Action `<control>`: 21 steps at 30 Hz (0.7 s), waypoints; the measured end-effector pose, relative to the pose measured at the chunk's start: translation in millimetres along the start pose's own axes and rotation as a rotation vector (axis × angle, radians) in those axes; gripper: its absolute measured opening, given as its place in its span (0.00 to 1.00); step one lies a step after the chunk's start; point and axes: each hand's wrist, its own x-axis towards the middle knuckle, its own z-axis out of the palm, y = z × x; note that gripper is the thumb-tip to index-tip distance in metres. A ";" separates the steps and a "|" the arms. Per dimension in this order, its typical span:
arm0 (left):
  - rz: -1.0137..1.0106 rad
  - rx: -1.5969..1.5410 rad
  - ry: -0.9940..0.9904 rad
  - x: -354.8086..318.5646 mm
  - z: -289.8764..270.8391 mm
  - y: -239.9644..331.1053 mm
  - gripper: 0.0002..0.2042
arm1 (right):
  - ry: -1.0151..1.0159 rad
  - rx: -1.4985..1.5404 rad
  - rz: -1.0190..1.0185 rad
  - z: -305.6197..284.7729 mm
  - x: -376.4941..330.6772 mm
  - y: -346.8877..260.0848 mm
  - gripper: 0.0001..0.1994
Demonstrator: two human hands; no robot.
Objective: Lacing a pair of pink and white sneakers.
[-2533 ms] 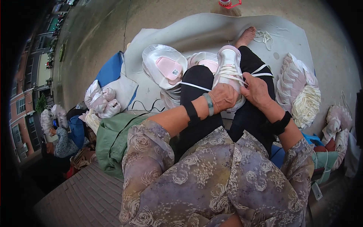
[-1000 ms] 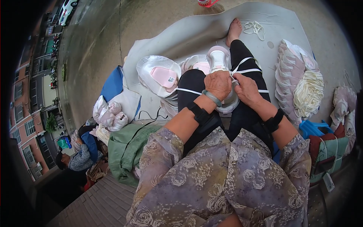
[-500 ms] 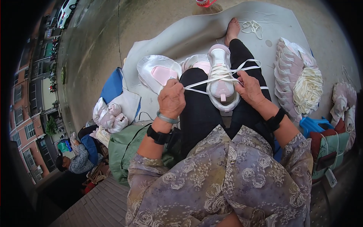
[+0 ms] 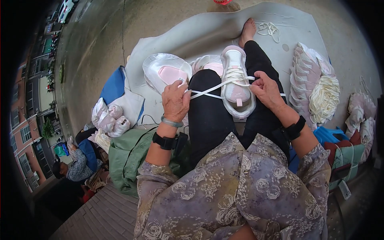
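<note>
A white and pink shoe upper [image 4: 233, 90] rests on my thighs, toe pointing away, a white shoelace [image 4: 212, 92] threaded in rows across its front. My left hand [image 4: 175, 101] is closed on lace strands drawn out to the left over my black trouser leg. At the shoe's right side, my right hand [image 4: 267, 90] pinches the lace between thumb and fingers close to the eyelets. Beyond my left knee lie another white shoe upper with a pink lining [image 4: 170, 74] and a similar one [image 4: 210, 65], partly hidden by the knee.
On the right are a stack of pink-white uppers [image 4: 306, 74] and a bundle of cream laces [image 4: 326, 98]. Loose laces [image 4: 270, 31] lie near my bare foot on a grey sheet [image 4: 180, 42]. A green cloth [image 4: 128, 160] and wrapped bundles [image 4: 108, 116] sit left, with another person [image 4: 82, 160] beyond.
My left hand has shifted slightly left and down. My right hand stays by the shoe's edge, and the lace strands to the right now show less. The view has moved a little.
</note>
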 end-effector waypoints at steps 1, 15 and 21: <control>0.064 -0.073 0.023 12.6 8.0 15.8 0.10 | 0.019 0.027 0.005 0.8 3.7 0.1 0.18; 0.158 -0.195 -0.142 45.1 41.1 69.3 0.05 | 0.207 0.401 0.151 13.6 20.0 -15.6 0.08; 0.227 -0.253 -0.142 45.8 39.6 68.2 0.05 | 0.024 0.660 0.384 1.6 23.9 -18.1 0.06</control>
